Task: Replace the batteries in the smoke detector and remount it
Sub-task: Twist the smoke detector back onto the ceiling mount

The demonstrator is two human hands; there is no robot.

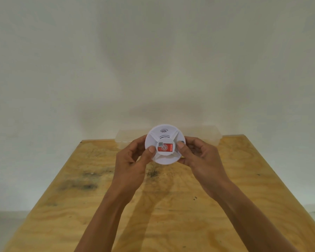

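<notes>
A round white smoke detector [165,135] with a red and white sticker at its centre is held up above the wooden table [80,206], its front face turned toward me. My left hand [133,160] grips its left rim, thumb resting beside the sticker. My right hand [198,157] grips the right rim, thumb pressed on the face. The detector's back side and any batteries are hidden.
A translucent plastic box [207,136] stands at the table's far edge against the pale wall, partly hidden behind the detector. The tabletop bears dark stains left of centre. Grey floor shows at the lower left.
</notes>
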